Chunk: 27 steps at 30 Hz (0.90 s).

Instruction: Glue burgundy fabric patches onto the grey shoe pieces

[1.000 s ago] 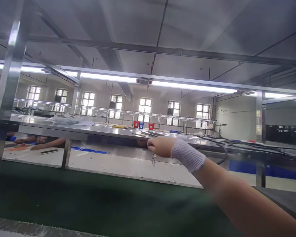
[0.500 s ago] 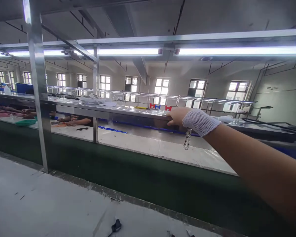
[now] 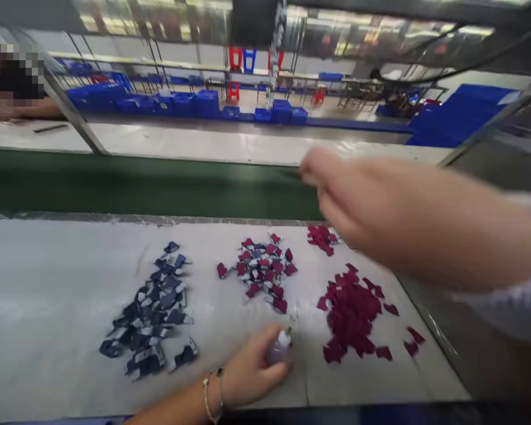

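Note:
My left hand (image 3: 252, 369), with bracelets at its wrist, is wrapped round a small clear bottle (image 3: 279, 347) with a white cap, low on the white table. My right hand (image 3: 349, 200) is raised above the table's far edge, blurred by motion; its fingers are pinched together on a thin dark pointed thing (image 3: 292, 173) that I cannot make out. Between the hands lies a pile of dark red and grey pieces (image 3: 265, 268). A pile of dark blue pieces (image 3: 153, 319) is on the left, and plain dark red pieces (image 3: 351, 310) form a heap on the right.
A smaller dark red heap (image 3: 322, 237) lies near the table's far edge. Beyond it run a green belt (image 3: 159, 186) and a white bench (image 3: 194, 141). A metal post (image 3: 77, 118) stands at left, near another person's arm (image 3: 35, 109). Blue boxes (image 3: 177, 103) are behind.
The view has swung down to the table. My right hand has left the metal shelf and now pinches something thin. My left hand has come into view, holding the bottle.

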Motion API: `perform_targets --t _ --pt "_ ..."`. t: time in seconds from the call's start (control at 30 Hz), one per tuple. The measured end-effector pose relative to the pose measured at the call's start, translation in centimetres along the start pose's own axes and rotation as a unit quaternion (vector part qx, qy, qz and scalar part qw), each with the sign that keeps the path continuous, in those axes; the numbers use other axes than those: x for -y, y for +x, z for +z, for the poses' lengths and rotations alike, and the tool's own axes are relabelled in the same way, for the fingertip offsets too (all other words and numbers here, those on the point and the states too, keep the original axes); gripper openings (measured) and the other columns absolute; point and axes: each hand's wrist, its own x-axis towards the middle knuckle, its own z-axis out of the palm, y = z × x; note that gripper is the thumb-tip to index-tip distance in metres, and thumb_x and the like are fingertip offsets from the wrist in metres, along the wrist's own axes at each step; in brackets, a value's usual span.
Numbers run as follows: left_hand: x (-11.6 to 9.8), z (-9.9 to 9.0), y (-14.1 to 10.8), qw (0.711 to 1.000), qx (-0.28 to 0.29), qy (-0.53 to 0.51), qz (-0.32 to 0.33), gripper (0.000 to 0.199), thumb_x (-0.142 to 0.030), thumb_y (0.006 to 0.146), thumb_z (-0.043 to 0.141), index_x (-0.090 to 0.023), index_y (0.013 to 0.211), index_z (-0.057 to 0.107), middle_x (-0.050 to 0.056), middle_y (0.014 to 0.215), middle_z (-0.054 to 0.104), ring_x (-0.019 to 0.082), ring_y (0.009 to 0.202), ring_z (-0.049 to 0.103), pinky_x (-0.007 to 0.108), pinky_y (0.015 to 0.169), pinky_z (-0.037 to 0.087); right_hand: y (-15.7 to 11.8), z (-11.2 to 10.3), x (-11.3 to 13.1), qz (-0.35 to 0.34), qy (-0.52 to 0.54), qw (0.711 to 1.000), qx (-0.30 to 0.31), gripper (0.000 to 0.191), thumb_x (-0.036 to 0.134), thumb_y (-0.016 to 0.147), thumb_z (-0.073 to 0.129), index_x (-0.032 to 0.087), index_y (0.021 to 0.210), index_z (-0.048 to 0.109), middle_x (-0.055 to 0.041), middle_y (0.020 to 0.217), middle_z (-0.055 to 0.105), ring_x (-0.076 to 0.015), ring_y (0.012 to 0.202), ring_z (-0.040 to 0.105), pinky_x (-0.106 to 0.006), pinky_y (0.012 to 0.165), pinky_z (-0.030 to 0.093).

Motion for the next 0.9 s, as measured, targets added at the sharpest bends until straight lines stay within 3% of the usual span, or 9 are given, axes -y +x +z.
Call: perform_targets --t 0.07,0.13,0.27,0.37,0.5,0.6,0.7,0.8,0.9 --pt "1.6 0.9 -1.0 0.998 -0.001 -0.049 -0.048 0.027 -0.042 0.090 0.060 -0.019 0.103 0.054 -0.002 0.074 0.057 0.010 0.057 0.055 0.021 0.052 0.043 -8.5 5.8 0.6 -0.007 0.034 0.998 0.059 0.025 0.024 0.098 0.041 0.021 0.115 0.060 -0.0084 0.102 0.073 -0.0240 0.084 0.071 -0.035 0.071 0.057" --pt "2.6 2.1 -2.2 0.984 0.002 -0.142 -0.107 0.032 -0.050 0.092 0.054 -0.019 0.100 0.049 -0.005 0.065 0.053 0.007 0.044 0.050 0.017 0.042 0.035 -15.6 11.3 2.2 0.069 0.085 0.987 0.116 0.026 0.019 0.099 0.037 0.020 0.113 0.058 -0.0063 0.087 0.073 -0.0208 0.069 0.071 -0.032 0.059 0.055" --pt "4.4 5.1 -4.1 0.941 -0.011 -0.282 -0.188 0.037 -0.054 0.092 0.053 -0.020 0.106 0.046 -0.004 0.069 0.058 0.007 0.040 0.055 0.016 0.040 0.042 -23.8 18.4 6.1 0.134 0.144 0.957 0.211 0.028 0.009 0.095 0.037 0.017 0.110 0.059 -0.0044 0.079 0.069 -0.0223 0.068 0.069 -0.034 0.059 0.053" --pt "5.7 6.8 -5.1 0.914 -0.001 -0.324 -0.244 0.038 -0.050 0.088 0.059 -0.020 0.107 0.047 -0.002 0.072 0.061 0.010 0.044 0.060 0.019 0.040 0.048 -26.1 20.5 7.7 0.156 0.134 0.944 0.259 0.032 0.006 0.092 0.041 0.014 0.116 0.061 -0.0074 0.079 0.067 -0.0275 0.068 0.067 -0.038 0.057 0.047" --pt "6.3 7.7 -5.7 0.900 -0.007 -0.335 -0.280 0.031 -0.044 0.088 0.062 -0.016 0.098 0.054 0.000 0.072 0.060 0.010 0.049 0.061 0.021 0.044 0.053 -27.6 21.5 8.1 0.162 0.156 0.934 0.278 0.031 0.011 0.096 0.040 0.012 0.121 0.060 -0.0097 0.085 0.066 -0.0289 0.075 0.064 -0.040 0.065 0.044" --pt "6.3 7.8 -5.6 0.899 -0.022 -0.334 -0.284 0.035 -0.049 0.092 0.055 -0.015 0.095 0.056 0.000 0.070 0.059 0.010 0.048 0.059 0.021 0.044 0.053 -28.0 21.4 7.9 0.167 0.178 0.930 0.273 0.028 0.024 0.102 0.037 0.014 0.106 0.063 -0.0093 0.088 0.065 -0.0285 0.082 0.061 -0.042 0.073 0.044" --pt "6.4 7.7 -5.3 0.896 -0.011 -0.342 -0.282 0.035 -0.048 0.094 0.053 -0.016 0.106 0.057 0.002 0.073 0.062 0.012 0.054 0.064 0.022 0.052 0.055 -27.9 21.1 7.4 0.177 0.203 0.925 0.269 0.026 0.023 0.103 0.036 0.018 0.092 0.059 -0.0056 0.087 0.064 -0.0235 0.083 0.061 -0.038 0.076 0.044" --pt "6.8 7.3 -5.2 0.887 0.006 -0.362 -0.286 0.028 -0.041 0.094 0.055 -0.015 0.102 0.058 0.003 0.078 0.064 0.012 0.061 0.066 0.025 0.062 0.057 -28.2 21.4 7.1 0.192 0.210 0.919 0.274 0.020 0.020 0.103 0.037 0.018 0.093 0.054 -0.0016 0.081 0.064 -0.0170 0.073 0.063 -0.028 0.064 0.044" --pt "7.3 6.9 -5.0 0.879 0.007 -0.372 -0.297 0.029 -0.041 0.094 0.054 -0.013 0.088 0.058 0.002 0.074 0.060 0.011 0.058 0.062 0.026 0.061 0.058 -28.7 22.2 7.4 0.200 0.190 0.918 0.286 0.017 0.021 0.103 0.038 0.019 0.101 0.054 0.0025 0.069 0.062 -0.0160 0.058 0.062 -0.027 0.050 0.037"
